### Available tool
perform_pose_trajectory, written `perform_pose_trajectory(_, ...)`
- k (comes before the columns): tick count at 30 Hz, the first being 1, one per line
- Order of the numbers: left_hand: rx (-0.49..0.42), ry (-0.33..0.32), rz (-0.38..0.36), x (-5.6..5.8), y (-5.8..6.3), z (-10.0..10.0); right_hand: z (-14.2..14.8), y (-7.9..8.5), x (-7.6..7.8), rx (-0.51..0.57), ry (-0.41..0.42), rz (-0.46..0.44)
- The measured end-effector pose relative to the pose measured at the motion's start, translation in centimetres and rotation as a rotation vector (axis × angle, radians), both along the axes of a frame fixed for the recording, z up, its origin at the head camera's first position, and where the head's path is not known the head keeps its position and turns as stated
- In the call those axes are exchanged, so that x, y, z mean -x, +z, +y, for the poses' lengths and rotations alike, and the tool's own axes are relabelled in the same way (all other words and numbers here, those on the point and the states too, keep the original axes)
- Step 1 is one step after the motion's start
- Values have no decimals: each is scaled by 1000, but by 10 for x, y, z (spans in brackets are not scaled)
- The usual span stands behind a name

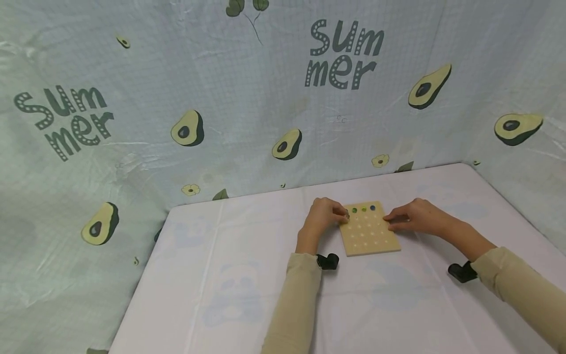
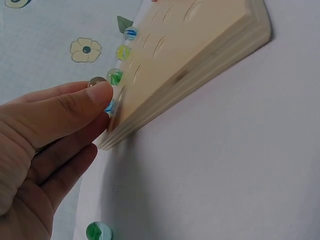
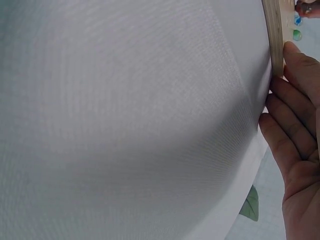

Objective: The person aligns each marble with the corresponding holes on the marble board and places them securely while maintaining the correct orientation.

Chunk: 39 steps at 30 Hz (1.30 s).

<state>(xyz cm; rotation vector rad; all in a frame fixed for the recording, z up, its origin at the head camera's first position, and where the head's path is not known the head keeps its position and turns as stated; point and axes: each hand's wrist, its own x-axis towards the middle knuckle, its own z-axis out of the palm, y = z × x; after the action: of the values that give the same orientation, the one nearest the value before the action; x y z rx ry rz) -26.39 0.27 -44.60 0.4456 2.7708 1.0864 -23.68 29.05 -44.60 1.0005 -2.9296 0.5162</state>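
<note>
A square wooden board (image 1: 370, 237) with rows of round hollows lies on the table, several marbles along its far row. My left hand (image 1: 324, 215) is at the board's far left corner. In the left wrist view its thumb and forefinger pinch a brownish clear marble (image 2: 95, 81). Close by sit a blue marble (image 2: 109, 106), partly hidden by the fingers, a green marble (image 2: 114, 76), a yellow marble (image 2: 123, 52) and another blue marble (image 2: 131, 33). My right hand (image 1: 420, 217) grips the board's right edge, thumb on top and fingers against the side.
A loose green and white marble (image 2: 99, 231) rests on the table beyond the board, low in the left wrist view. Pale cloth covers the table (image 1: 247, 275). Behind it hangs a printed curtain (image 1: 239, 123) with avocados and lettering.
</note>
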Motion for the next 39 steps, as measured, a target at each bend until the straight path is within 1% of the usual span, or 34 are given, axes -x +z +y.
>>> perform_pose_trajectory(7,2,39,7,-3,-2,4,0,-2,1,-7,-1,18)
perform_pose_trajectory(11,-21,61,1,-5,-4,5,0,-2,1,-16,-12,8)
perform_pose_trajectory(16,-61,75,21,-7,-7,4,0,-1,1,-2,14,8)
perform_pose_trajectory(20,-89,67,24,-8,-8,2,1,-2,2,-2,15,19)
perform_pose_trajectory(25,-93,29,9,-9,-4,-3,1,-4,1,4,-2,13)
perform_pose_trajectory(27,-87,21,3,-10,-1,-6,1,-4,0,3,-5,7)
perform_pose_trajectory(32,-19,4,33,-9,5,-20,1,-4,0,-4,-9,3)
perform_pose_trajectory(36,21,-31,57,-6,13,-39,1,-5,0,0,-4,9)
perform_pose_trajectory(39,33,-57,49,-5,19,-59,1,-4,1,-2,0,11)
